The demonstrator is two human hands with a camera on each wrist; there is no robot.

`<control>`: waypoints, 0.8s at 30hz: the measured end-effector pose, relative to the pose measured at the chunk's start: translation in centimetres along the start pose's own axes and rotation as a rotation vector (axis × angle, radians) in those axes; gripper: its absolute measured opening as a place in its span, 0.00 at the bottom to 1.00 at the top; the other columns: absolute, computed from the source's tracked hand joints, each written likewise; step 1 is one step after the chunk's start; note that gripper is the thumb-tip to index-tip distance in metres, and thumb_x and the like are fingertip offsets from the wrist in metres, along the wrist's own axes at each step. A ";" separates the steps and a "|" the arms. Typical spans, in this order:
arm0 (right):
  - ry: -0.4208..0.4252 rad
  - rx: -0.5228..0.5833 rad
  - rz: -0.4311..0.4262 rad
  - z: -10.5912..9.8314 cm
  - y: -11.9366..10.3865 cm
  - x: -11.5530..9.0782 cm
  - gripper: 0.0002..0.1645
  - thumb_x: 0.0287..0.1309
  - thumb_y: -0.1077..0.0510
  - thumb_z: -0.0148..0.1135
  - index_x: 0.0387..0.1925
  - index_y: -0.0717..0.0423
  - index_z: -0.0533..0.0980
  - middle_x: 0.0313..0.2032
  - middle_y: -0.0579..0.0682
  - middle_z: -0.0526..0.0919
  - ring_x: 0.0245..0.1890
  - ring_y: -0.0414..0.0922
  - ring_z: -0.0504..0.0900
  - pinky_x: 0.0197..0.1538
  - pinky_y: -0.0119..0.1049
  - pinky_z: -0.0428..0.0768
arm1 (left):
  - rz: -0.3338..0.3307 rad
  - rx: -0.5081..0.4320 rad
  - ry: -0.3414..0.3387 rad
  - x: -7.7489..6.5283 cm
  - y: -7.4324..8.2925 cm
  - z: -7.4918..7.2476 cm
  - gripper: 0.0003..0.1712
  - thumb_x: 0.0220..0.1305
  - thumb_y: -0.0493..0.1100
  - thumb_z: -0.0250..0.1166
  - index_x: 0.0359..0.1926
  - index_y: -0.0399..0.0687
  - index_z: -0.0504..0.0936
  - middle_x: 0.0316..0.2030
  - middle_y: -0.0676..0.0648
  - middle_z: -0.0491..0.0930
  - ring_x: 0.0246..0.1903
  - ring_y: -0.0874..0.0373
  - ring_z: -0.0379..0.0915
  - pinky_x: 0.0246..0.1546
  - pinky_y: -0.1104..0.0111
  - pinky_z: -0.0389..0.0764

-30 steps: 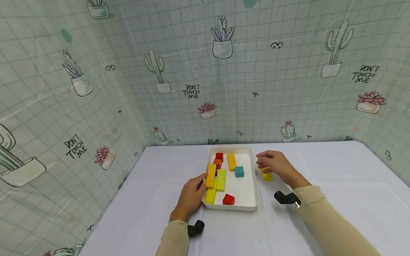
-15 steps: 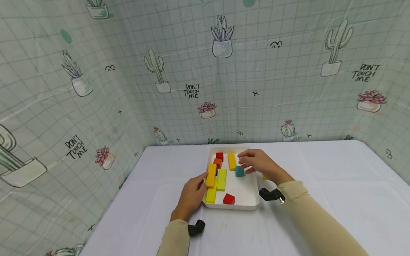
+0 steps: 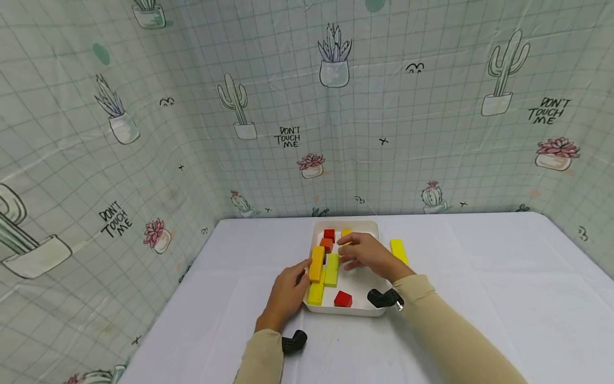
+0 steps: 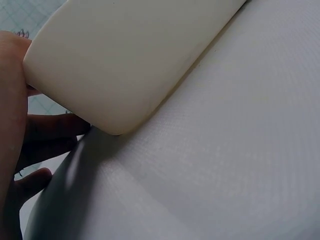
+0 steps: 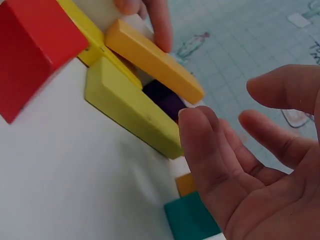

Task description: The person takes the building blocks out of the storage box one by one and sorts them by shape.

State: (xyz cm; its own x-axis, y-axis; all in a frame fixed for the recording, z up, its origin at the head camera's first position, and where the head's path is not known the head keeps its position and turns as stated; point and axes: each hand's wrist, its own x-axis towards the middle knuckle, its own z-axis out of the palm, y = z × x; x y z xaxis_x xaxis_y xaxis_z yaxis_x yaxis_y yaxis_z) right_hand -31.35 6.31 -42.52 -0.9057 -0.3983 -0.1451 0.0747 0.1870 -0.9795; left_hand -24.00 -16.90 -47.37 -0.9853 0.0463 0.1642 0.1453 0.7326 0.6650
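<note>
A white tray (image 3: 336, 310) holds several coloured wooden blocks. At its left wall my left hand (image 3: 287, 290) grips the rim, its fingertips against an orange-yellow block (image 3: 316, 264). My right hand (image 3: 366, 253) hovers over the tray's middle with loosely bent fingers, holding nothing. Close by its fingertips lies a lime-green block (image 5: 131, 107); a dark purple block (image 5: 164, 100) sits behind that one. The teal block (image 5: 191, 216), hidden by the right hand in the head view, is below the fingers in the right wrist view.
Inside the tray are also a red block (image 3: 342, 298) at the front, a yellow block (image 3: 315, 294), an orange block (image 3: 326, 245) and a small red block (image 3: 329, 234). Another yellow block (image 3: 397, 249) lies on the white-covered table (image 3: 479, 277), right of the tray. A patterned cloth hangs behind.
My right hand has moved left from beside the yellow block on the table to above the tray's middle, uncovering that block. My left hand has stayed at the rim.
</note>
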 end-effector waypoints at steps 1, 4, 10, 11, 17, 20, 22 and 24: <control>-0.007 0.006 -0.001 0.3 0.1 0.0 0.25 0.67 0.58 0.58 0.61 0.67 0.72 0.51 0.63 0.82 0.46 0.56 0.84 0.46 0.43 0.84 | -0.004 -0.001 -0.001 0.0 0.0 0.0 0.26 0.74 0.47 0.53 0.71 0.59 0.72 0.64 0.50 0.75 0.59 0.52 0.72 0.63 0.52 0.70; -0.019 0.025 0.003 1.0 0.1 0.2 0.24 0.67 0.60 0.58 0.60 0.67 0.72 0.51 0.62 0.82 0.44 0.53 0.85 0.45 0.44 0.84 | -0.006 0.003 -0.004 -0.1 0.0 0.1 0.27 0.74 0.47 0.53 0.71 0.58 0.71 0.63 0.50 0.75 0.59 0.52 0.72 0.63 0.51 0.70; -0.038 0.039 0.006 2.0 0.2 1.0 0.20 0.65 0.61 0.60 0.56 0.66 0.75 0.48 0.60 0.83 0.41 0.51 0.85 0.44 0.44 0.85 | 0.000 0.011 -0.002 0.2 0.2 0.0 0.27 0.73 0.46 0.53 0.72 0.57 0.71 0.61 0.49 0.77 0.56 0.52 0.73 0.62 0.51 0.71; -0.039 0.042 0.010 2.2 0.2 1.1 0.20 0.64 0.61 0.61 0.55 0.66 0.76 0.47 0.60 0.83 0.40 0.51 0.85 0.43 0.44 0.85 | -0.001 0.010 -0.002 0.2 0.2 0.0 0.27 0.73 0.47 0.53 0.72 0.57 0.71 0.61 0.49 0.77 0.56 0.52 0.73 0.62 0.51 0.71; -0.027 0.072 0.048 3.1 0.5 1.3 0.18 0.66 0.61 0.62 0.54 0.67 0.74 0.46 0.59 0.84 0.40 0.51 0.86 0.42 0.43 0.85 | -0.009 0.000 -0.011 0.0 0.3 -0.1 0.28 0.73 0.47 0.53 0.72 0.57 0.70 0.58 0.48 0.78 0.54 0.52 0.73 0.61 0.51 0.72; -0.017 0.075 0.058 3.5 0.5 1.6 0.18 0.67 0.60 0.62 0.54 0.65 0.73 0.46 0.58 0.85 0.41 0.51 0.87 0.42 0.43 0.85 | -0.015 0.000 -0.006 0.1 0.2 -0.1 0.29 0.72 0.47 0.53 0.73 0.57 0.69 0.54 0.47 0.79 0.50 0.52 0.74 0.58 0.52 0.74; -0.016 0.069 0.057 3.7 0.5 1.7 0.19 0.66 0.60 0.63 0.55 0.65 0.73 0.44 0.58 0.85 0.41 0.52 0.87 0.42 0.42 0.85 | -0.022 -0.001 0.000 0.1 0.1 -0.1 0.29 0.72 0.47 0.54 0.73 0.56 0.69 0.50 0.48 0.79 0.47 0.53 0.73 0.57 0.53 0.75; -0.024 0.056 0.050 3.9 0.4 1.9 0.20 0.66 0.60 0.63 0.55 0.65 0.73 0.43 0.58 0.86 0.40 0.52 0.87 0.42 0.43 0.85 | -0.024 0.002 0.002 0.1 0.0 -0.2 0.29 0.72 0.47 0.54 0.73 0.55 0.69 0.49 0.48 0.79 0.47 0.54 0.73 0.56 0.53 0.75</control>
State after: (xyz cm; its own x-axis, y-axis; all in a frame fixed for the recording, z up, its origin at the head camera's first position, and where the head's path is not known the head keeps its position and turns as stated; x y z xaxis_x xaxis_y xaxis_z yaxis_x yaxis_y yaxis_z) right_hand -31.41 2.15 -43.77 -0.8903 -0.4109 -0.1962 0.1431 0.1565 -0.9773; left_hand -24.13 -17.01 -47.23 -0.9883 0.0276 0.1498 0.1217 0.7348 0.6673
